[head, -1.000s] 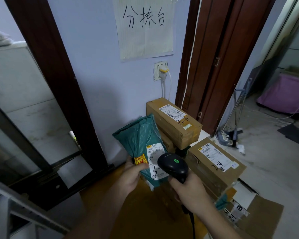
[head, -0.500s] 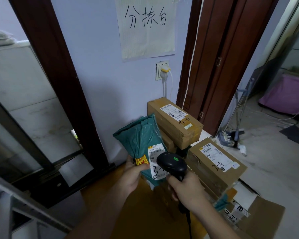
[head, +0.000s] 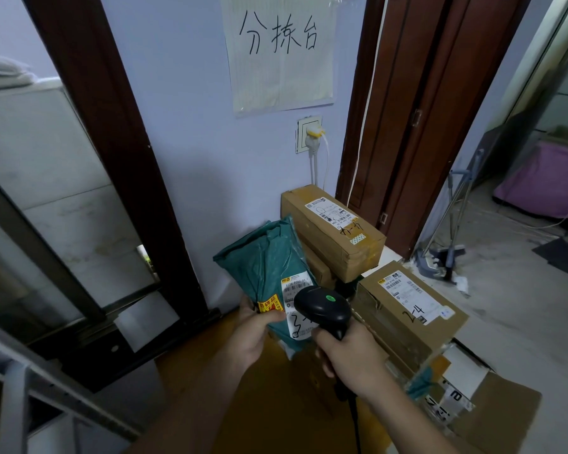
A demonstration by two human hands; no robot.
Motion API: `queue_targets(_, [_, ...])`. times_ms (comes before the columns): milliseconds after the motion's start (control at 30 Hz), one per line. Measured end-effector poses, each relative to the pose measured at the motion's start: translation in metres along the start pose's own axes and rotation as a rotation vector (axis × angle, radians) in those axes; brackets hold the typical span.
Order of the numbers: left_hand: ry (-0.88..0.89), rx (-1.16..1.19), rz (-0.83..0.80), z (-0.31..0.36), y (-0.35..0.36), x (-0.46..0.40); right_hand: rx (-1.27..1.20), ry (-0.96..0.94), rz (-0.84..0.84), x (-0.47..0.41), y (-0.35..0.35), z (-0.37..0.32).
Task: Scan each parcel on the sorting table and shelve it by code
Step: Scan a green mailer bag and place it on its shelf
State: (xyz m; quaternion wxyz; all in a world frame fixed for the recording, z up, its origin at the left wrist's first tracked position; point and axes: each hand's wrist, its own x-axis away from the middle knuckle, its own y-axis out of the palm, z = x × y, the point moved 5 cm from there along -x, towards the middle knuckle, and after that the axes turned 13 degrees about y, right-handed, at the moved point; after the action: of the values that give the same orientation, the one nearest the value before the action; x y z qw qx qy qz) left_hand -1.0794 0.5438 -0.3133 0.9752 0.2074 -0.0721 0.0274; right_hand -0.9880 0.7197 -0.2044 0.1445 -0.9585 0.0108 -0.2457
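Observation:
My left hand (head: 250, 335) grips the lower edge of a green plastic mailer (head: 263, 263), holding it upright above the table. Its white label (head: 297, 306) carries handwritten digits and faces me. My right hand (head: 351, 358) holds a black barcode scanner (head: 323, 309) by the handle, its head right over the label and covering part of it. A green light glows on top of the scanner. Its cable hangs down below my wrist.
Brown cardboard boxes are stacked on the table: one (head: 333, 231) against the wall, another (head: 407, 306) marked 2-4 nearer right. More flat cartons (head: 495, 407) lie at lower right. A metal shelf frame (head: 30, 388) stands lower left. A handwritten paper sign (head: 279, 50) hangs on the wall.
The scanner has shifted slightly left over the mailer's label. Both hands otherwise stay in nearly the same place.

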Motion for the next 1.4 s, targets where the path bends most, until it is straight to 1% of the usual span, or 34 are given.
queue_targets(200, [-0.006,-0.009,-0.027,0.005,-0.003,0.012,-0.010,-0.012,0.005,0.025,-0.002,-0.001])
queue_targets(333, [-0.028,0.008,-0.073,0.008,0.000,0.025,0.043,-0.001,0.084,0.048,-0.008,0.007])
queue_targets(433, [-0.044,0.039,-0.109,0.007,0.002,0.039,0.026,-0.002,0.130,0.068,-0.011,0.014])
queue_targets(567, [-0.013,0.087,-0.087,0.001,-0.005,0.060,0.008,-0.032,0.170,0.097,-0.013,0.025])
queue_targets(700, [-0.009,0.101,-0.063,0.003,-0.011,0.095,0.041,-0.052,0.183,0.124,-0.012,0.039])
queue_targets(900, [0.013,0.051,0.020,0.007,-0.030,0.160,0.073,-0.097,0.125,0.180,-0.005,0.060])
queue_targets(1000, [-0.005,0.013,0.047,0.017,-0.035,0.207,0.086,-0.144,0.103,0.218,-0.001,0.070])
queue_targets(1167, [-0.016,-0.038,0.144,0.033,-0.045,0.294,0.097,-0.170,-0.001,0.281,0.015,0.088])
queue_targets(1267, [-0.008,-0.038,0.167,0.043,-0.052,0.335,0.125,-0.203,-0.028,0.314,0.027,0.094])
queue_targets(1333, [0.028,-0.029,0.181,0.052,-0.060,0.357,0.136,-0.237,-0.043,0.336,0.036,0.095])
queue_targets(1400, [0.075,-0.044,0.128,0.062,-0.068,0.377,0.148,-0.263,-0.054,0.357,0.045,0.096])
